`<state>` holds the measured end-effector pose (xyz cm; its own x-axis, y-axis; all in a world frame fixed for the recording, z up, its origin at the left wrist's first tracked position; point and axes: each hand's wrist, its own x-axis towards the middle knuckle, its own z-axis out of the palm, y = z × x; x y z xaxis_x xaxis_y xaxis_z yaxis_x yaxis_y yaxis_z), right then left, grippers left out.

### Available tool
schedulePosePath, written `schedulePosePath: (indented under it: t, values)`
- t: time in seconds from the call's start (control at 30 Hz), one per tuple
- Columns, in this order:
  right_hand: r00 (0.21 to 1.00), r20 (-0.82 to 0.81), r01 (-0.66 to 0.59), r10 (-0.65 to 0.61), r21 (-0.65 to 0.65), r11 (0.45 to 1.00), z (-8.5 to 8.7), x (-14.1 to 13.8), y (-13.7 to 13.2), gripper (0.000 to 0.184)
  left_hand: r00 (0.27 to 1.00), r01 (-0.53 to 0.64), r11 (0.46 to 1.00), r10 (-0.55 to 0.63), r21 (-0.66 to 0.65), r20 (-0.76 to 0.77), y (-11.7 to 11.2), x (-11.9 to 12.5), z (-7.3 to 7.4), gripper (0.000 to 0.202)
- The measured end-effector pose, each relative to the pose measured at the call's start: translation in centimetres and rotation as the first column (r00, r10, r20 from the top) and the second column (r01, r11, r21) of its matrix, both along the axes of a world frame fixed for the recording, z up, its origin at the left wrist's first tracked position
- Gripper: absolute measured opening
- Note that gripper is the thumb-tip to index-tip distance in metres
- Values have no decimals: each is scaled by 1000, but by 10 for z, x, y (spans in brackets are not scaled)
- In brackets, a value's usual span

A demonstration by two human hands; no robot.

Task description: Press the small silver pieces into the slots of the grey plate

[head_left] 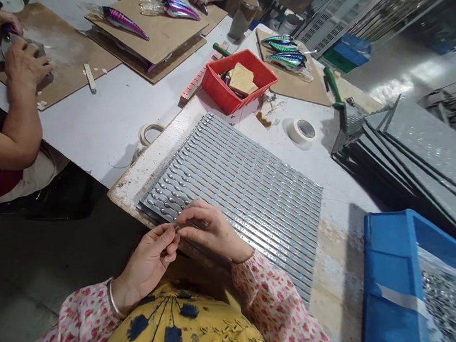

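Pinching a thin metal piece (180, 225) at the near edge of the tray (251, 184), your left hand (147, 263) and right hand (211, 230) grip it with closed fingertips; how many rows are filled cannot be told

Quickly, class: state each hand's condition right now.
Left hand: fingers pinched on a small thin piece.
Right hand: fingers pinched on the same piece.

workshop | shared table (106, 118) | fishing lures (125, 22) | stacked ribbed trays (419, 154)
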<state>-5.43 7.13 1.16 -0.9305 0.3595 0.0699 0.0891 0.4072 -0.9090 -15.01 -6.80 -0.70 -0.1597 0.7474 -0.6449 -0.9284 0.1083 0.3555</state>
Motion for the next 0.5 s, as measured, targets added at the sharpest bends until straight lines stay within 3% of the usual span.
schedulePosePath:
  t: [0.07,0.23,0.27,0.33,0.43,0.5]
  values:
    - [1000,-21,-6,4,-55,998,1,1,-6,17,1000,2,1000,-2,19,14,1,1,1,14]
    - [966,22,256,-259,-241,936,-3,1,3,19,999,33,999,-34,30,31,2,-2,10,19]
    - [951,26,306,-307,-201,931,-4,1,9,18,998,56,998,-57,20,32,1,-3,12,22]
    - [935,35,353,-354,10,935,-6,-1,22,17,993,119,993,-119,3,26,-1,-5,15,26]
    - [944,64,285,-323,333,899,-10,-4,35,16,985,170,985,-170,-23,3,-4,-5,13,23]
    - [947,82,256,-311,392,883,-15,-7,38,13,987,162,986,-162,-34,-5,-6,-5,10,15]
